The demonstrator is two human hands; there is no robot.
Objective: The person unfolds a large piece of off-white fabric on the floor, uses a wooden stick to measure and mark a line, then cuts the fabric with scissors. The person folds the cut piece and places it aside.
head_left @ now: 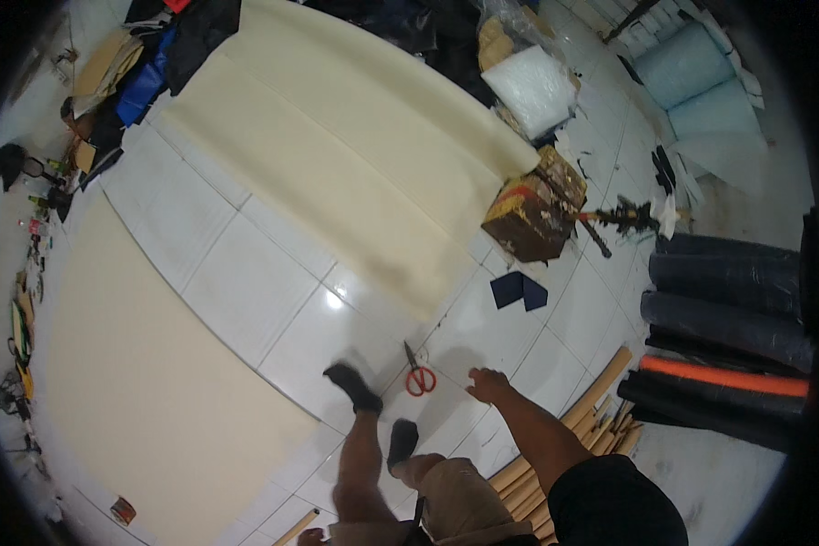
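Observation:
My right hand (489, 386) hangs over the white tiled floor with its fingers loosely apart and nothing in them. Just to its left, scissors (419, 379) with red-orange handles lie on the tiles, blades pointing away from me. Only a small part of my left hand (310, 538) shows at the lower edge, close to the end of a tan tube (298, 527); its fingers are hidden. Ahead, a wide cream sheet (337, 136) is spread over the floor. Another cream sheet (155, 382) lies flat on the left.
A worn, paint-stained block (530, 218) stands by the far sheet's right corner. Dark blue scraps (520, 290) lie before it. Cardboard tubes (601, 409) and rolls of dark material (728, 273) line the right. A tape roll (123, 511) sits at lower left.

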